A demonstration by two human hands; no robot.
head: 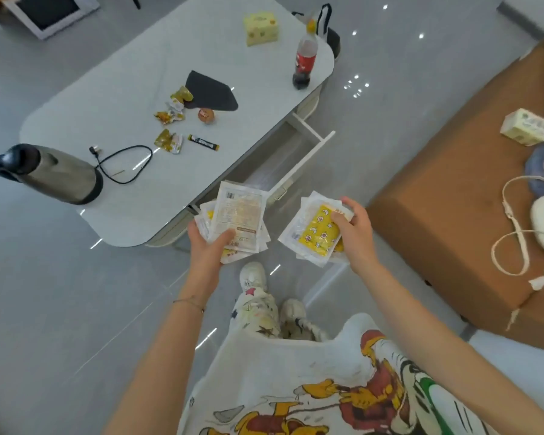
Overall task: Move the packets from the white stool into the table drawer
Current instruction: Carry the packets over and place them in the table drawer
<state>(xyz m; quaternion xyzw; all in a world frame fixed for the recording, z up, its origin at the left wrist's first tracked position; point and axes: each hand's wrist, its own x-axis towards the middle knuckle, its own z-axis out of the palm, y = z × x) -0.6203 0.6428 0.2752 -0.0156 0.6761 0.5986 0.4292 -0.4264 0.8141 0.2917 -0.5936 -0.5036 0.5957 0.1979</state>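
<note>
Two stacks of packets [239, 215], one clasped in our left grip [206, 246], one in our right grip [355, 233], face the open desk drawer [283, 158] just ahead, nearer the left.

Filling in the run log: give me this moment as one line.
left hand: holds packet stack | right hand: holds yellow packets | drawer: open | stage: packets near drawer front, not yet placed

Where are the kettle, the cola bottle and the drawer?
kettle [54, 175]: head view, on its shiny metal body.
cola bottle [305, 59]: head view, on its red label.
drawer [309, 161]: head view, on its white front panel.
</note>
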